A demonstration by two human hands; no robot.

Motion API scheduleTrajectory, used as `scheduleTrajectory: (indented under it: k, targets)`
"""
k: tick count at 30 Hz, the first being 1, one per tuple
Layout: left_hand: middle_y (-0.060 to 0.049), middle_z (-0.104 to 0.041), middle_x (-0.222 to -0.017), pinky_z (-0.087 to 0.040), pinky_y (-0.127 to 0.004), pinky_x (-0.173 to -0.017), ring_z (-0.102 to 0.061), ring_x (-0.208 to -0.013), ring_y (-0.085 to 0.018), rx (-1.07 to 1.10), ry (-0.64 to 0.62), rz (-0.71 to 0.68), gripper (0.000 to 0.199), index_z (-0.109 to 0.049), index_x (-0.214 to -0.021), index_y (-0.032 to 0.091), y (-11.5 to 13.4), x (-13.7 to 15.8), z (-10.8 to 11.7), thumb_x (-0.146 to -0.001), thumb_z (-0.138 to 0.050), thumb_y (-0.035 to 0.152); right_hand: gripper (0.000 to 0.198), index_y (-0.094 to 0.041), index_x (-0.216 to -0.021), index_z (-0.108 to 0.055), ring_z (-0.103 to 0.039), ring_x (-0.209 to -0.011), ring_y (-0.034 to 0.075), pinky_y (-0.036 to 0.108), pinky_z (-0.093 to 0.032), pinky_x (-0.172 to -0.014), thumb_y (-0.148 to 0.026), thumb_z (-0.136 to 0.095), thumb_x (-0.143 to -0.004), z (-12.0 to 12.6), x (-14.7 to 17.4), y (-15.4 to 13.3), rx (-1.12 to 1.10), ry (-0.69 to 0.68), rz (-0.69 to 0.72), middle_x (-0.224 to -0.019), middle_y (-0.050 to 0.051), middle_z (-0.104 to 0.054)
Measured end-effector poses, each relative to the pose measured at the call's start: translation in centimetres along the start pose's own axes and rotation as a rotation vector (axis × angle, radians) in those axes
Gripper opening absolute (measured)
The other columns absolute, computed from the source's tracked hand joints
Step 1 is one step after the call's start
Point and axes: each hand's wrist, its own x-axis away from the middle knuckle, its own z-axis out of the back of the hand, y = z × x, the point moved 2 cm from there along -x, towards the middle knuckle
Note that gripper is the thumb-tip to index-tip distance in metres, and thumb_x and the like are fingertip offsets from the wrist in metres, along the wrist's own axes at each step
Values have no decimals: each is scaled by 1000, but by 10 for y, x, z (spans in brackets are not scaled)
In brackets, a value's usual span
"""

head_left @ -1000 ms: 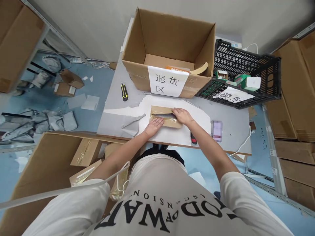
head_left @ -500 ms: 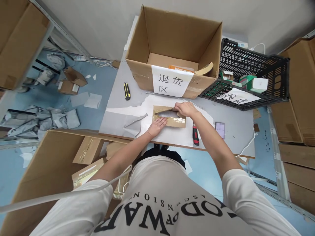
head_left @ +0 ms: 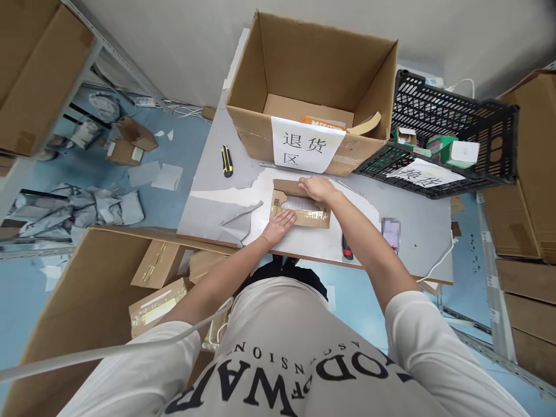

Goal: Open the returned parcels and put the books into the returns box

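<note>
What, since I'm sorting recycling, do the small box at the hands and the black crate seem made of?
Small box: matte brown cardboard, judging by its stiff, folded flap; the glossy strip, catching glare, is probably plastic tape.

Black crate: likely molded plastic, fairly dull, given its regular slotted walls.

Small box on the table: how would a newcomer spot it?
Find the big box with the white sign on the table. Just in front, on white paper, sits the small box, top open. Only it has the left hand and the right hand on it.
</note>
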Motion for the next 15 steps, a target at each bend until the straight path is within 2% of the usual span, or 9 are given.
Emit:
scheduleTrajectory:
  k: [4,7,9,12,14,15]
  targets:
    - [-15,-54,-138,-38,-46,-112,-42,-136,-24,12,-57,17,48,-53,-133,12,2,-4,4,-91,-31,4,54,-17,-117,-60,-62,-102,31,39,-43,-82,-57,-31,-95,-3,-16,16,-62,76,-160,-111,18,-67]
    - [-16,-50,-142,-35,-45,-114,-38,-139,-23,49,-103,14,46,-49,-136,12,3,-6,16,-92,-36,7,54,-13,-124,-57,-56,-111,33,44,-41,-93,-53,-34,-96,-16,-15,18,-110,226,-241,-119,19,-63]
    - [-18,-41,-149,-33,-44,-114,-33,-142,-25,67,-114,31,49,-44,-140,11,-3,-8,32,-92,-47,19,49,-14,-134,-49,-49,-122,32,47,-35,-101,-43,-38,-97,-24,-6,17,-132,339,-170,-133,19,-55]
    - [-21,-28,-154,-25,-49,-117,-25,-145,-31,66,-132,111,88,-29,-148,10,-27,-13,60,-77,-70,42,46,-16,-141,-41,-33,-137,29,51,-25,-111,-24,-38,-96,-34,20,15,-108,477,29,-150,16,-37]
    - [-22,-27,-155,-19,-51,-118,-22,-145,-33,89,-204,109,106,-25,-149,10,-47,-17,71,-66,-78,49,45,-19,-140,-43,-30,-139,26,52,-23,-113,-14,-33,-96,-42,42,8,-81,471,199,-150,13,-37]
    - [-22,-27,-155,-18,-51,-118,-21,-145,-34,115,-253,83,110,-25,-149,10,-57,-19,74,-63,-80,51,45,-19,-138,-45,-33,-137,25,51,-25,-112,-13,-32,-96,-46,51,1,-75,430,282,-147,13,-42]
